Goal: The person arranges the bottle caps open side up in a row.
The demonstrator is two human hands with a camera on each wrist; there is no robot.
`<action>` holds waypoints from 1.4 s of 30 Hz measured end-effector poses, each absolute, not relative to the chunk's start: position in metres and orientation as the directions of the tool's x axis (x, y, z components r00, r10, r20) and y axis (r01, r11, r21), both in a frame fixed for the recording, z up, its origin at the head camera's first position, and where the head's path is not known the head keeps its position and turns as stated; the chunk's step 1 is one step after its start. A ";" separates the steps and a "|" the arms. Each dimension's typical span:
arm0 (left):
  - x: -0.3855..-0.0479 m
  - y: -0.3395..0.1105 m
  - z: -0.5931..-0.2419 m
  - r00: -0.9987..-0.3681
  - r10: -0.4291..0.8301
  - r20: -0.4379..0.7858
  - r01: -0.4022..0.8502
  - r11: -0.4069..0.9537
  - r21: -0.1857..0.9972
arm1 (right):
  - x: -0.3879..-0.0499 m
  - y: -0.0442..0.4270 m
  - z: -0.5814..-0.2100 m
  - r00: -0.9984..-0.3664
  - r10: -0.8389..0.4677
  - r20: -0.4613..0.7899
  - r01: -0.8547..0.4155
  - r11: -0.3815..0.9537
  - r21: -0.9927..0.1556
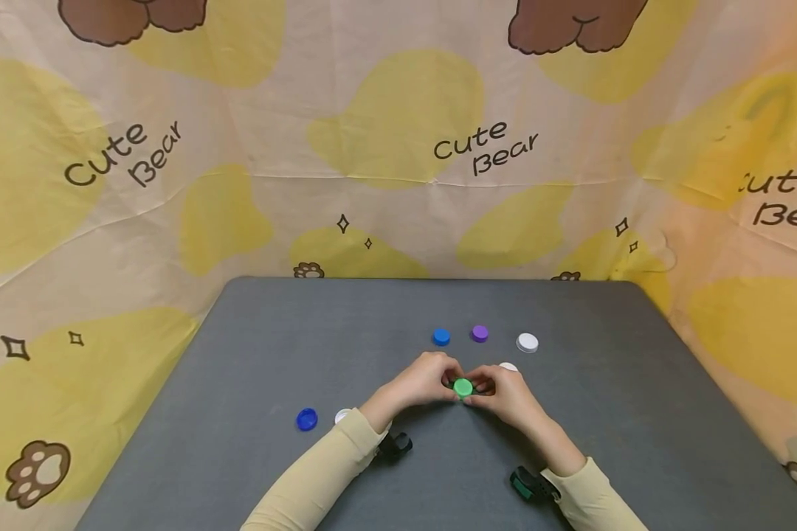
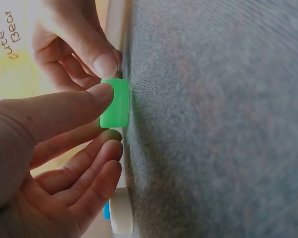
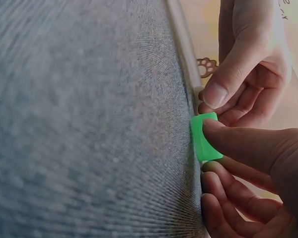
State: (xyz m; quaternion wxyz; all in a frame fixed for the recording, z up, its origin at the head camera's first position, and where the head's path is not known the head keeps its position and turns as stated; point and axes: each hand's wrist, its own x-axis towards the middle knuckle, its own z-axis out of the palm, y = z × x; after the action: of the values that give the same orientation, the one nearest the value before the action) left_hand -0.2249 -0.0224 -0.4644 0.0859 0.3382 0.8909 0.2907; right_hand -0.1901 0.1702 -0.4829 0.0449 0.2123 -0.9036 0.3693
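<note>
A green bottle cap (image 1: 463, 388) sits at the tabletop between both hands. My left hand (image 1: 426, 380) pinches it from the left, its thumb lying on the cap's near side. From the right, my right hand (image 1: 505, 396) pinches the same cap with thumb and fingers. In the left wrist view the cap (image 2: 115, 103) stands close against the grey cloth, the left thumb overlapping it. The right wrist view has the right thumb over the cap (image 3: 207, 144), with the left hand (image 3: 253, 64) just beyond. The remaining fingers of both hands are loosely bent.
Beyond the hands lie a blue cap (image 1: 441, 337), a purple cap (image 1: 480, 333) and a white cap (image 1: 528, 342). Another white cap (image 1: 508, 366) is partly behind the right hand. A dark blue cap (image 1: 307, 420) and a half-hidden white cap (image 1: 342, 416) lie by the left sleeve.
</note>
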 end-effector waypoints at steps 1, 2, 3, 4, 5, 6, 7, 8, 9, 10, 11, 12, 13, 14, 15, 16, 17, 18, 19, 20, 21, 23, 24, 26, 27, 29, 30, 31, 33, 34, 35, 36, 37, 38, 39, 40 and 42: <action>-0.225 -0.022 -0.464 -0.756 0.653 0.043 0.552 0.602 0.577 | -0.190 0.170 -0.484 -0.904 -0.352 0.243 -0.421 0.633 -0.650; -0.224 -0.022 -0.464 -0.756 0.653 0.044 0.553 0.601 0.577 | -0.191 0.170 -0.484 -0.902 -0.353 0.248 -0.425 0.627 -0.653; -0.224 -0.022 -0.464 -0.756 0.653 0.045 0.554 0.602 0.575 | -0.191 0.171 -0.485 -0.901 -0.354 0.251 -0.427 0.624 -0.654; -0.224 -0.021 -0.464 -0.757 0.652 0.047 0.555 0.603 0.573 | -0.191 0.171 -0.486 -0.900 -0.357 0.252 -0.430 0.621 -0.655; -0.224 -0.021 -0.464 -0.757 0.652 0.047 0.556 0.605 0.569 | -0.192 0.171 -0.486 -0.898 -0.360 0.252 -0.432 0.620 -0.655; -0.224 -0.021 -0.464 -0.758 0.651 0.048 0.557 0.607 0.566 | -0.192 0.171 -0.487 -0.899 -0.359 0.249 -0.430 0.617 -0.659; -0.224 -0.021 -0.464 -0.758 0.651 0.049 0.559 0.609 0.563 | -0.192 0.171 -0.487 -0.900 -0.359 0.249 -0.429 0.616 -0.661; -0.224 -0.020 -0.464 -0.758 0.650 0.049 0.560 0.611 0.560 | -0.193 0.171 -0.488 -0.900 -0.360 0.247 -0.428 0.616 -0.662; -0.223 -0.020 -0.464 -0.759 0.649 0.049 0.561 0.613 0.556 | -0.193 0.171 -0.488 -0.900 -0.361 0.246 -0.428 0.614 -0.663; -0.223 -0.020 -0.464 -0.760 0.648 0.050 0.561 0.615 0.554 | -0.193 0.170 -0.488 -0.899 -0.362 0.247 -0.429 0.612 -0.664; -0.223 -0.020 -0.464 -0.761 0.647 0.050 0.561 0.617 0.552 | -0.194 0.170 -0.488 -0.898 -0.363 0.248 -0.430 0.611 -0.665; -0.223 -0.020 -0.464 -0.762 0.646 0.050 0.560 0.618 0.551 | -0.194 0.170 -0.489 -0.899 -0.363 0.247 -0.429 0.609 -0.667; -0.223 -0.020 -0.465 -0.763 0.644 0.051 0.560 0.620 0.549 | -0.194 0.170 -0.489 -0.898 -0.363 0.247 -0.429 0.609 -0.667; -0.223 -0.020 -0.465 -0.765 0.642 0.051 0.559 0.622 0.549 | -0.194 0.170 -0.489 -0.898 -0.364 0.248 -0.431 0.607 -0.668; -0.223 -0.020 -0.465 -0.767 0.640 0.052 0.558 0.624 0.547 | -0.194 0.170 -0.489 -0.897 -0.364 0.251 -0.432 0.605 -0.669; -0.222 -0.020 -0.465 -0.768 0.638 0.053 0.557 0.626 0.547 | -0.194 0.170 -0.489 -0.896 -0.364 0.253 -0.434 0.604 -0.668; -0.222 -0.020 -0.465 -0.770 0.636 0.053 0.555 0.626 0.547 | -0.194 0.170 -0.489 -0.896 -0.364 0.254 -0.435 0.603 -0.668; -0.222 -0.020 -0.465 -0.771 0.635 0.054 0.554 0.626 0.549 | -0.193 0.169 -0.489 -0.896 -0.363 0.255 -0.435 0.603 -0.669; -0.222 -0.020 -0.465 -0.772 0.633 0.057 0.553 0.625 0.550 | -0.193 0.169 -0.488 -0.896 -0.363 0.257 -0.436 0.603 -0.668; -0.221 -0.020 -0.465 -0.773 0.632 0.058 0.552 0.624 0.553 | -0.193 0.169 -0.488 -0.895 -0.364 0.259 -0.438 0.601 -0.669; -0.221 -0.021 -0.465 -0.773 0.631 0.060 0.552 0.624 0.554 | -0.192 0.169 -0.488 -0.895 -0.363 0.258 -0.436 0.598 -0.672; -0.220 -0.022 -0.465 -0.774 0.630 0.065 0.550 0.618 0.562 | -0.192 0.168 -0.486 -0.897 -0.363 0.252 -0.431 0.590 -0.683; -0.220 -0.023 -0.465 -0.775 0.628 0.070 0.549 0.614 0.566 | -0.191 0.168 -0.485 -0.897 -0.365 0.247 -0.428 0.585 -0.689; -0.218 -0.024 -0.464 -0.775 0.627 0.078 0.549 0.609 0.572 | -0.191 0.167 -0.483 -0.897 -0.373 0.238 -0.424 0.569 -0.704; -0.218 -0.025 -0.463 -0.775 0.626 0.083 0.550 0.605 0.575 | -0.190 0.167 -0.482 -0.897 -0.376 0.233 -0.420 0.562 -0.713; -0.217 -0.027 -0.461 -0.776 0.624 0.089 0.548 0.596 0.587 | -0.190 0.166 -0.480 -0.894 -0.387 0.228 -0.422 0.549 -0.722; -0.216 -0.029 -0.461 -0.776 0.624 0.091 0.547 0.594 0.590 | -0.190 0.166 -0.479 -0.892 -0.391 0.229 -0.424 0.542 -0.726; -0.216 -0.030 -0.460 -0.776 0.624 0.091 0.545 0.592 0.594 | -0.190 0.166 -0.478 -0.889 -0.395 0.230 -0.427 0.537 -0.727; -0.215 -0.032 -0.459 -0.779 0.620 0.093 0.539 0.586 0.605 | -0.189 0.165 -0.477 -0.886 -0.401 0.230 -0.430 0.531 -0.730; -0.215 -0.033 -0.459 -0.780 0.618 0.094 0.536 0.584 0.610 | -0.190 0.165 -0.477 -0.884 -0.405 0.233 -0.434 0.530 -0.729; -0.215 -0.034 -0.459 -0.783 0.614 0.096 0.532 0.582 0.615 | -0.190 0.165 -0.477 -0.883 -0.408 0.234 -0.437 0.529 -0.727; -0.215 -0.035 -0.460 -0.785 0.611 0.099 0.529 0.580 0.619 | -0.190 0.164 -0.477 -0.884 -0.407 0.231 -0.435 0.530 -0.728; -0.214 -0.036 -0.460 -0.787 0.608 0.103 0.527 0.577 0.625 | -0.190 0.164 -0.477 -0.882 -0.409 0.232 -0.438 0.531 -0.725; -0.214 -0.037 -0.461 -0.788 0.606 0.105 0.523 0.569 0.635 | -0.190 0.164 -0.476 -0.883 -0.409 0.229 -0.435 0.532 -0.726; -0.214 -0.038 -0.461 -0.790 0.604 0.106 0.518 0.564 0.643 | -0.190 0.163 -0.476 -0.884 -0.409 0.227 -0.434 0.534 -0.726; -0.214 -0.039 -0.462 -0.791 0.603 0.108 0.515 0.559 0.650 | -0.190 0.163 -0.476 -0.885 -0.409 0.225 -0.431 0.533 -0.728; -0.213 -0.041 -0.463 -0.792 0.601 0.110 0.509 0.548 0.664 | -0.190 0.163 -0.476 -0.886 -0.410 0.216 -0.424 0.530 -0.734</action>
State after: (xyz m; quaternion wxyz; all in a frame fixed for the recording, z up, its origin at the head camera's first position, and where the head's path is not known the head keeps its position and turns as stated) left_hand -0.2131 -0.0411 -0.4630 0.0650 0.3161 0.8775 0.3548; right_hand -0.1902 0.1627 -0.4758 0.0084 0.2385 -0.8746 0.4221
